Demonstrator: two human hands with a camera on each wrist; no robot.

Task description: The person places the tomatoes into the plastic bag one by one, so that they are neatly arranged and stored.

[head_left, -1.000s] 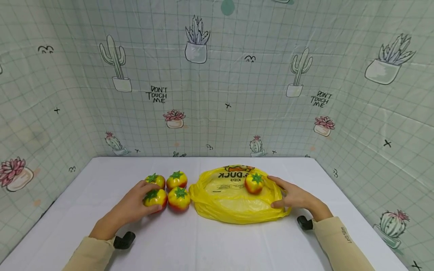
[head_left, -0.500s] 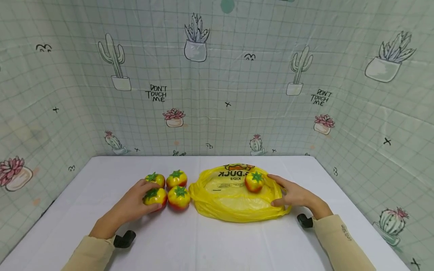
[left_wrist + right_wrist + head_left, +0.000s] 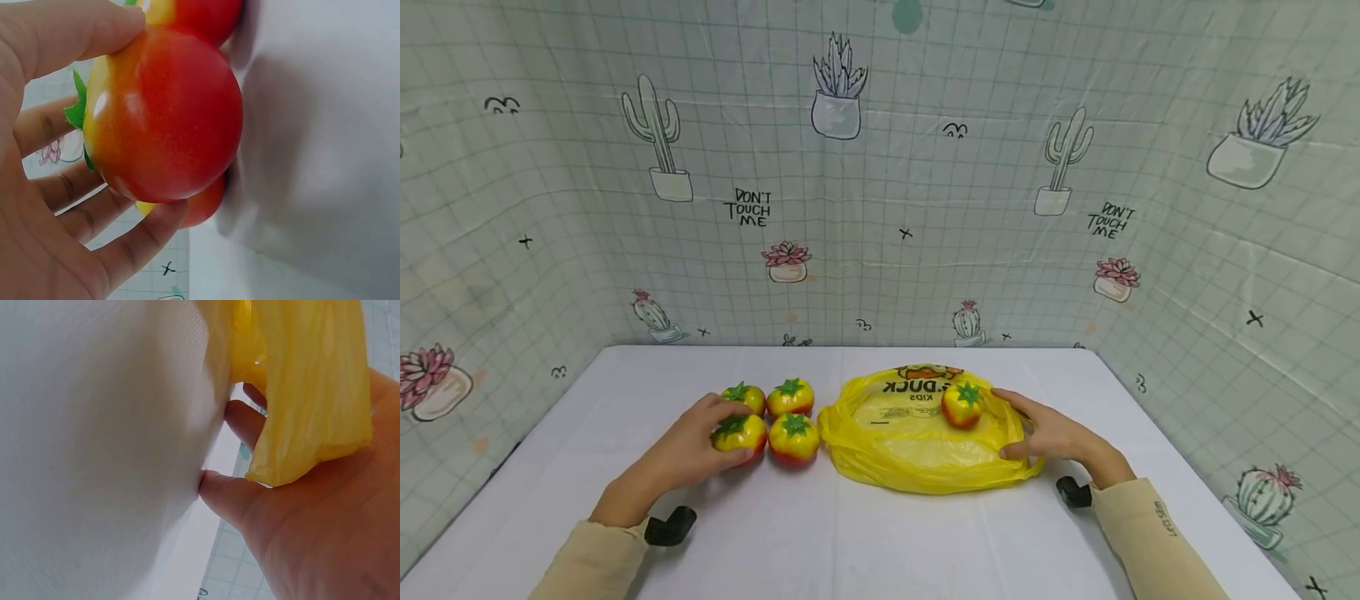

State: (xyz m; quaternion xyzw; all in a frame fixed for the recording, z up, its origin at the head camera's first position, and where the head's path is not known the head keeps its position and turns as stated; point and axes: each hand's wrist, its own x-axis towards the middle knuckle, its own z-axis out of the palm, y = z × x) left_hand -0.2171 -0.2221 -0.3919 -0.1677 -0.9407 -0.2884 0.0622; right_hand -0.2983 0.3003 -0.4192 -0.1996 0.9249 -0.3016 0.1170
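My left hand (image 3: 700,442) grips a red-and-yellow toy tomato (image 3: 169,119) with a green leafy top, thumb on one side and fingers on the other. Close by it, another tomato (image 3: 793,439) stands to the right, and two more, a partly hidden one (image 3: 747,397) and a visible one (image 3: 791,397), stand behind. A yellow plastic bag (image 3: 917,467) lies flat in the middle, with a single tomato (image 3: 962,406) on its right part. At the bag's right end rests my right hand (image 3: 1048,429), thumb and fingers spread; the bag's edge hangs over its palm and fingertips touch the table.
A white-covered table (image 3: 887,550) carries everything. Behind and at both sides stand cloth walls (image 3: 880,183) printed with a grid and cacti. Black wrist mounts, a left one (image 3: 670,527) and a right one (image 3: 1073,492), sit below the hands.
My left hand and its tomato have shifted slightly left, and the tomato beside it has moved a little the same way. My right hand and the bag stay put.
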